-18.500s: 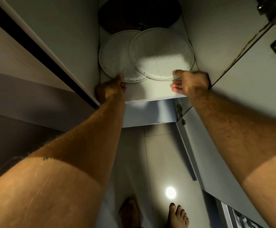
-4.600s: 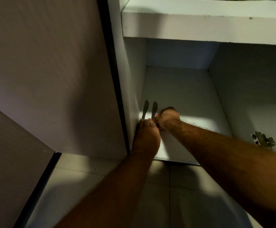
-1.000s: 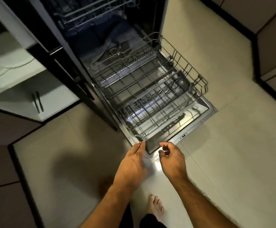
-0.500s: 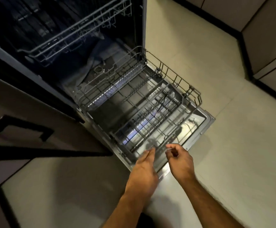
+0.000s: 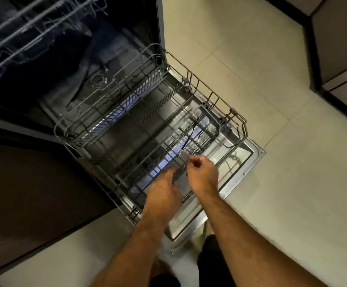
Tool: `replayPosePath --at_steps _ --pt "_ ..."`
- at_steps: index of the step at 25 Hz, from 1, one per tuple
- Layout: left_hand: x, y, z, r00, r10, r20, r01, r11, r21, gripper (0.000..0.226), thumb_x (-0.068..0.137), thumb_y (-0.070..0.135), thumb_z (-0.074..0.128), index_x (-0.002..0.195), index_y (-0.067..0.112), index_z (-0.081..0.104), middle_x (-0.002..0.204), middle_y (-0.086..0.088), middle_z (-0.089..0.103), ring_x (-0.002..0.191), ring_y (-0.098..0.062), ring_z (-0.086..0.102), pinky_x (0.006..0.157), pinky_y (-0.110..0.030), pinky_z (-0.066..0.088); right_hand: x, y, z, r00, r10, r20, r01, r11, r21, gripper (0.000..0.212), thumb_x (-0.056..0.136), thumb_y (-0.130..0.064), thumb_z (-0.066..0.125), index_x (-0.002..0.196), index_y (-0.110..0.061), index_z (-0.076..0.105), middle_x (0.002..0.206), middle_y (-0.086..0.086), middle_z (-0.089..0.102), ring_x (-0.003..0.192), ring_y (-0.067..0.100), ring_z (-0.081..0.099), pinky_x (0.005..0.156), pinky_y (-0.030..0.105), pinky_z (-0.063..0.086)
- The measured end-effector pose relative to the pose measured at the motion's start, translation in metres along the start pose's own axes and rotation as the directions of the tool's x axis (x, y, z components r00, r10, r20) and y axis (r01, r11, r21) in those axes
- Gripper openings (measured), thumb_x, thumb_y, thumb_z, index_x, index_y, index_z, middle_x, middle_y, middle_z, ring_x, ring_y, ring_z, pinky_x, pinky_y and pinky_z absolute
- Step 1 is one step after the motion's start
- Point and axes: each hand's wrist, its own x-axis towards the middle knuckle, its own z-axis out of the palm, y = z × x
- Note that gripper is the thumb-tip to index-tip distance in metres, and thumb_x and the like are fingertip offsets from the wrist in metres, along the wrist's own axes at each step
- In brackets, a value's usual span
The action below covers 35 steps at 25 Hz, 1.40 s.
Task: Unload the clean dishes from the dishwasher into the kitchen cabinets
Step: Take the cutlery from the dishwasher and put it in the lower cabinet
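I am looking down at a pale tiled kitchen floor (image 5: pixel 251 59) in dim light, with dark-edged cabinet fronts (image 5: pixel 338 48) along the right and a dark panel (image 5: pixel 33 183) on the left. In front of me the dishwasher (image 5: pixel 85 59) stands open, its door (image 5: pixel 245 162) lying flat over the floor. The lower rack (image 5: pixel 147 125), a grey wire basket, is pulled out over the door. An upper rack (image 5: pixel 33 32) shows blurred inside the dark tub. At the near right of the lower rack sits a cutlery basket (image 5: pixel 201 131); a few thin pieces of cutlery (image 5: pixel 189 139) lie in it, too blurred for me to name. The rest of the lower rack shows only its bare tines. My left hand (image 5: pixel 164 191) reaches over the rack's front edge with fingers straight and relaxed, holding nothing. My right hand (image 5: pixel 202 172) hovers just beside it, above the near end of the cutlery basket, fingers curled in with the thumb meeting them; I cannot tell whether they pinch anything.
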Motion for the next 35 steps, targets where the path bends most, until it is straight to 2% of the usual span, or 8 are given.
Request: replayPosePath --at_steps 3,9,12,16,22,25,28,35 --pt "0.050 0.015 0.007 0.998 -0.063 0.001 0.063 0.994 -0.092 0.052 0.094 0.000 0.046 0.140 0.025 0.048 0.129 0.008 0.056 0.092 0.007 0.054 0.070 0.009 0.033 0.045 -0.014 -0.004 0.998 0.063 0.022 -0.061 0.993 -0.101 0.009 0.094 -0.021 0.064 0.101 -0.024 0.069 0.100 -0.007 0.072 0.078 0.010 0.069 0.077 0.030 0.059" --pt "0.113 0.015 0.033 0.983 -0.182 0.012 0.181 0.970 -0.164 0.042 0.099 0.014 0.044 0.137 0.031 0.050 0.140 0.004 0.053 0.127 -0.015 0.051 0.092 -0.025 0.044 0.104 -0.015 -0.009 0.984 0.168 0.065 -0.144 0.950 -0.276 0.023 0.094 -0.028 0.064 0.108 -0.011 0.069 0.122 0.007 0.069 0.084 0.014 0.071 0.064 0.021 0.058" --pt "0.125 0.008 0.044 0.992 -0.129 -0.010 0.127 0.988 -0.092 0.036 0.100 0.017 0.044 0.134 0.025 0.052 0.135 0.001 0.056 0.124 -0.015 0.053 0.088 -0.022 0.044 0.115 -0.008 -0.008 0.972 0.211 0.100 -0.174 0.941 -0.290 0.026 0.091 -0.032 0.067 0.102 -0.008 0.067 0.098 0.006 0.072 0.069 0.012 0.065 0.042 0.019 0.039" --pt "0.147 0.008 0.060 0.999 -0.035 -0.007 0.035 0.999 -0.017 0.026 0.102 0.023 0.043 0.122 0.016 0.058 0.114 -0.003 0.064 0.102 -0.012 0.061 0.067 -0.012 0.042 0.127 -0.001 -0.006 0.970 0.218 0.104 -0.185 0.947 -0.264 0.024 0.090 -0.034 0.068 0.081 -0.013 0.060 0.083 0.003 0.069 0.070 0.014 0.067 0.046 0.020 0.037" --pt "0.161 0.006 0.066 0.999 0.026 0.020 -0.028 0.996 0.086 0.019 0.101 0.027 0.045 0.095 0.021 0.062 0.085 0.004 0.064 0.078 -0.009 0.064 0.060 -0.020 0.048 0.132 0.007 0.016 0.944 0.312 0.105 -0.290 0.940 -0.180 0.023 0.095 -0.034 0.063 0.091 -0.011 0.064 0.082 0.005 0.070 0.076 0.020 0.072 0.058 0.030 0.059" --pt "0.171 0.003 0.063 0.999 0.028 0.030 -0.033 0.983 0.179 0.020 0.096 0.023 0.048 0.088 0.016 0.064 0.080 -0.004 0.066 0.076 -0.021 0.065 0.065 -0.034 0.055 0.137 0.015 0.022 0.956 0.281 0.079 -0.266 0.951 -0.159 0.020 0.095 -0.029 0.061 0.097 -0.010 0.067 0.089 0.010 0.072 0.077 0.023 0.071 0.053 0.032 0.059" --pt "0.159 0.005 0.061 0.996 0.085 -0.007 -0.084 0.988 0.127 0.025 0.099 0.023 0.044 0.079 0.019 0.058 0.070 0.005 0.058 0.064 -0.008 0.059 0.053 -0.019 0.044 0.128 0.015 0.026 0.966 0.250 -0.064 -0.258 0.939 -0.227 0.026 0.099 -0.036 0.057 0.092 -0.011 0.063 0.084 0.001 0.064 0.060 0.010 0.055 0.034 0.020 0.034" --pt "0.132 0.012 0.046 0.998 -0.039 -0.054 0.035 0.996 -0.080 0.016 0.100 0.020 0.046 0.090 0.021 0.058 0.079 0.008 0.060 0.069 -0.001 0.060 0.053 -0.014 0.047 0.110 0.011 0.018 0.999 -0.007 -0.047 -0.005 0.963 -0.269 0.022 0.098 -0.034 0.057 0.088 -0.017 0.067 0.080 -0.004 0.065 0.065 0.004 0.060 0.047 0.012 0.036"
